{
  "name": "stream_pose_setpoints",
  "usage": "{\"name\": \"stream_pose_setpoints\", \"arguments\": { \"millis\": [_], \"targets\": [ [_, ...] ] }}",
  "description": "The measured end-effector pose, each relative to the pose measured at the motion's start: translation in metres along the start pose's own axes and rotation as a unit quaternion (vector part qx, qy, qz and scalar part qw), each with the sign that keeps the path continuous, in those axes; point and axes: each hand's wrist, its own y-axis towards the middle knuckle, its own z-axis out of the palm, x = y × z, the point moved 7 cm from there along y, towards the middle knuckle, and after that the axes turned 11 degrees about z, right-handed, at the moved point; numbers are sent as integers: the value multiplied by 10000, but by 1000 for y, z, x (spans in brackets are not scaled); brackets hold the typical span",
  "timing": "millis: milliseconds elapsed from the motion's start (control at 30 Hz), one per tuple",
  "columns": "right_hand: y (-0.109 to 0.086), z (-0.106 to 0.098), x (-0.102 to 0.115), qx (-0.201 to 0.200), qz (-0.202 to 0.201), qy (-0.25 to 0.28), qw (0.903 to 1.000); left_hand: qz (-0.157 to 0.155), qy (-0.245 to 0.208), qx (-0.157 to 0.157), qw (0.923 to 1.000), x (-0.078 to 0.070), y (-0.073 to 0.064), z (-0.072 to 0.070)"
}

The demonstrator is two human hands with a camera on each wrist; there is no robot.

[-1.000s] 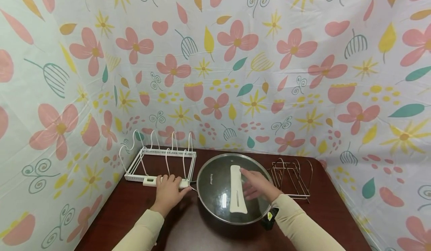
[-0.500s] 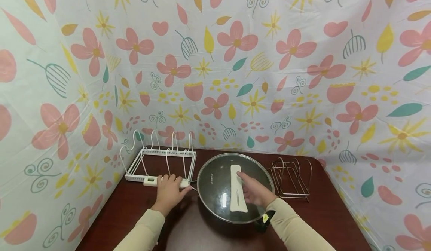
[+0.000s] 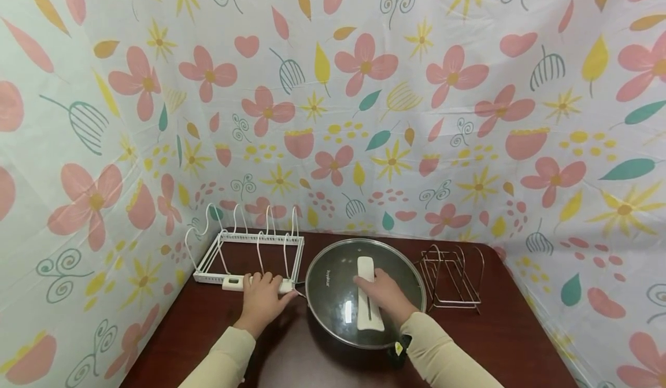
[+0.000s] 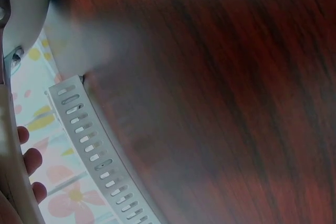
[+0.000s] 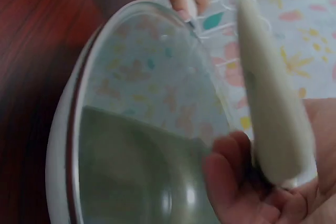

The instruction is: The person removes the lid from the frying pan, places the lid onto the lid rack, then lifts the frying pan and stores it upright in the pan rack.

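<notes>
A large pan (image 5: 59, 166) stands on the table, covered by a glass lid (image 3: 333, 304) with a metal rim. My left hand (image 3: 260, 306) grips the pan's cream handle (image 3: 232, 284), with fingertips curled over it in the left wrist view. Across the lid stands a long cream lid handle (image 3: 366, 268). My right hand (image 3: 389, 296) holds this handle from the right; its thumb lies over the top. Curled fingers (image 5: 226, 169) reach under the handle in the right wrist view. The lid appears seated on the pan's rim.
A white wire rack (image 3: 224, 278) with upright loops stands behind and beside the pan handle. Right of the pan is a smaller metal wire rack (image 3: 458, 304). The dark red table (image 3: 499, 353) meets a floral curtain (image 3: 333, 110) at the back and sides.
My right hand has moved left from beside the lid handle and closed round it, with its thumb now across the top. The left hand has kept its grip on the pan handle.
</notes>
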Motion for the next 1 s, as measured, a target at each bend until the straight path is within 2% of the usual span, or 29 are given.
{"name": "stream_pose_setpoints", "arguments": {
  "millis": [67, 133, 233, 533, 833, 1000],
  "targets": [
    [-2, -1, 2, -423, -124, -639, 9970, -10, 1, 44, 10000, -1, -1, 1],
    [-2, 1, 3, -711, -179, -1065, 9916, -8, -13, 41, 10000, -3, -2, 1],
    [-1, 4, 1, -932, -206, -1410, 9854, 10, -36, -2, 10000, -4, -2, 0],
    [0, 8, 3, -1060, -294, -1286, 9856, 84, 132, -188, 9997, -2, -1, -2],
    [1, 8, 2, -1150, -230, -1340, 9840, 61, 145, -69, 9999, -1, -2, 0],
    [3, 8, 2, -1131, -192, -1503, 9820, 84, 144, -145, 9998, -4, -2, -2]
  ]
}}
